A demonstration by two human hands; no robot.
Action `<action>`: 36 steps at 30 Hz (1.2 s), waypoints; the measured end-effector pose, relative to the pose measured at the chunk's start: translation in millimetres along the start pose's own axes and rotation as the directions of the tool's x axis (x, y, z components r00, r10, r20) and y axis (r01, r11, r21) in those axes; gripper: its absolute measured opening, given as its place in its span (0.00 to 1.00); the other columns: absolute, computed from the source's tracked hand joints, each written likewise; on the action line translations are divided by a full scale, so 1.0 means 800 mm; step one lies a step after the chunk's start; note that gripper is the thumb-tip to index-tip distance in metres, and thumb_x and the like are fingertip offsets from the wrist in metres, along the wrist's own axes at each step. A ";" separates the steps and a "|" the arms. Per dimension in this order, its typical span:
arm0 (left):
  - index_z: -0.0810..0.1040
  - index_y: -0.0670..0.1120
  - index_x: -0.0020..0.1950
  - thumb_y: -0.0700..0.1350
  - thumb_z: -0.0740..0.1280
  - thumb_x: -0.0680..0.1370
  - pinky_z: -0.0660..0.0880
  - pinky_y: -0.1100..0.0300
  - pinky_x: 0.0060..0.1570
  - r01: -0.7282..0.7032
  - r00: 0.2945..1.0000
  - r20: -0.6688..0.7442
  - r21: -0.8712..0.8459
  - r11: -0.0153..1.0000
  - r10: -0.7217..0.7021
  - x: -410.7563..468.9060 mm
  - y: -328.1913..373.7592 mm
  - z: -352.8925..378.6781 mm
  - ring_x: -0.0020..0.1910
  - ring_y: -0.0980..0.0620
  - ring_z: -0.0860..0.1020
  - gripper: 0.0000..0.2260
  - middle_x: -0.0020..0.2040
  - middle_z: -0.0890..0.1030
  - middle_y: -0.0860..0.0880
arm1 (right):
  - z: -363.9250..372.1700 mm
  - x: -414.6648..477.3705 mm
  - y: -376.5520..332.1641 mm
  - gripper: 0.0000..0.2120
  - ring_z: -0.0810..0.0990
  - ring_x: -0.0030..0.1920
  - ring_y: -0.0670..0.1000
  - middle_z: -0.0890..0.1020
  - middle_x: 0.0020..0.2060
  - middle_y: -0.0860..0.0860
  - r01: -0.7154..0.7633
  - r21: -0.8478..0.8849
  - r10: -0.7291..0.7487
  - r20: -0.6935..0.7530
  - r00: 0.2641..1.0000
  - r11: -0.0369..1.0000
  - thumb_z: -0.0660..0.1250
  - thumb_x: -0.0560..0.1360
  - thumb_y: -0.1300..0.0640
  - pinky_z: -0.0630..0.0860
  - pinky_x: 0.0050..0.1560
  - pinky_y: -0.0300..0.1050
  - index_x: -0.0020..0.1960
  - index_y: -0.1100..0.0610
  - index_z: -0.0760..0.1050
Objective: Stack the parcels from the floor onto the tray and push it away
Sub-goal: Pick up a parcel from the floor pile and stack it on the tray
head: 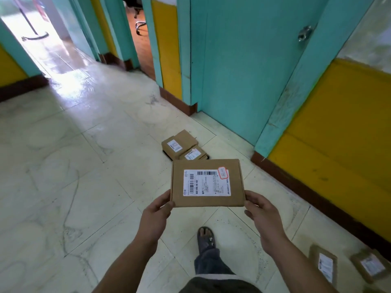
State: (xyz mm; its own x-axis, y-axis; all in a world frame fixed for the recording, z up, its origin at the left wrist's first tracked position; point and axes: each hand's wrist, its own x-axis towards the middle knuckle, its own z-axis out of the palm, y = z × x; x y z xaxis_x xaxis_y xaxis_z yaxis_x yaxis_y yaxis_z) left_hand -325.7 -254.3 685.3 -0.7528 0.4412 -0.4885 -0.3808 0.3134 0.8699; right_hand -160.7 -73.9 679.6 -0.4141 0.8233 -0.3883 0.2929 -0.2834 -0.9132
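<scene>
I hold a flat brown cardboard parcel [208, 197] with a white shipping label level in front of me, above the floor. My left hand [157, 214] grips its near left corner and my right hand [261, 214] grips its near right corner. Ahead on the floor lies a small pile of two parcels [182, 144] on something dark, of which only a thin edge shows. Two more labelled parcels [323, 265] [371, 264] lie on the floor at the lower right, by the wall.
Pale floor tiles [84, 166] stretch to the left and ahead. A turquoise door [243, 70] stands shut at the right, with a yellow wall [338, 134] beside it. An open doorway [139, 39] lies further back. My sandalled foot [206, 237] is below the parcel.
</scene>
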 end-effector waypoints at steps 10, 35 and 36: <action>0.78 0.52 0.66 0.38 0.60 0.82 0.70 0.52 0.65 0.036 0.988 -0.152 0.006 0.999 -0.035 0.177 0.097 0.002 0.60 0.50 0.76 0.16 0.55 0.81 0.56 | 0.111 0.202 -0.079 0.13 0.80 0.51 0.44 0.84 0.48 0.44 -0.020 -0.025 0.024 0.161 0.987 0.999 0.66 0.77 0.65 0.74 0.45 0.37 0.49 0.46 0.79; 0.80 0.53 0.62 0.38 0.61 0.82 0.70 0.51 0.65 0.146 0.982 0.073 0.290 0.946 -0.174 0.673 0.283 -0.243 0.61 0.49 0.75 0.15 0.58 0.81 0.54 | 0.554 0.446 -0.171 0.12 0.79 0.49 0.46 0.82 0.50 0.48 -0.205 -0.043 0.196 -0.151 0.969 0.978 0.65 0.78 0.64 0.75 0.51 0.44 0.57 0.51 0.79; 0.80 0.53 0.62 0.39 0.61 0.82 0.70 0.53 0.62 0.146 0.979 0.092 0.310 0.939 -0.182 0.688 0.291 -0.243 0.59 0.50 0.75 0.14 0.57 0.81 0.55 | 0.562 0.450 -0.171 0.12 0.80 0.50 0.47 0.82 0.50 0.48 -0.225 -0.050 0.212 -0.189 0.959 0.973 0.65 0.78 0.64 0.75 0.51 0.45 0.57 0.51 0.79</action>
State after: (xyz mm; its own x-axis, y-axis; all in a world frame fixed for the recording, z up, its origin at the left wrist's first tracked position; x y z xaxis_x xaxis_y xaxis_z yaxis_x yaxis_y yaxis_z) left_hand -933.1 -101.7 632.0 -0.6183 0.4519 -0.6431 -0.3010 0.6198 0.7248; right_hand -737.4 40.6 609.3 -0.1717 0.8223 -0.5426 0.4214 -0.4365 -0.7949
